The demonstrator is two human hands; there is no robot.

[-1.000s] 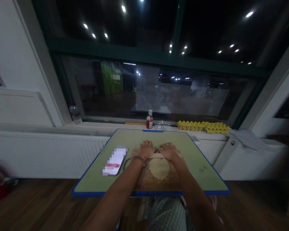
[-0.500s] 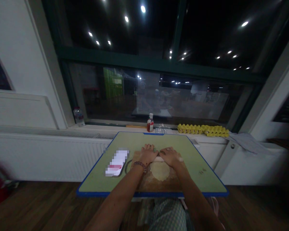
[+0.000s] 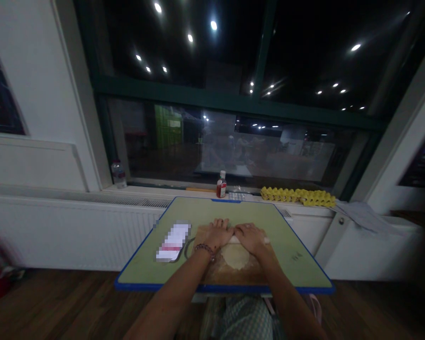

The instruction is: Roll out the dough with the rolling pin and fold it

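My left hand and my right hand lie side by side over a pale rolling pin, thumbs close together. Most of the pin is hidden under the palms; a short stretch shows between the hands, and one end pokes out at the right. Just on the near side of it lies a flat, roundish sheet of dough. Beneath is a brown wooden board, dusted with flour in places. A beaded bracelet circles my left wrist.
The board rests on a green folding table with a blue rim. A phone lies on its left side. Along the windowsill stand a small red-labelled bottle, a clear bottle and yellow egg trays.
Both hands and the rolling pin have come slightly nearer to me over the dough. The whole view has also shifted a little downward.
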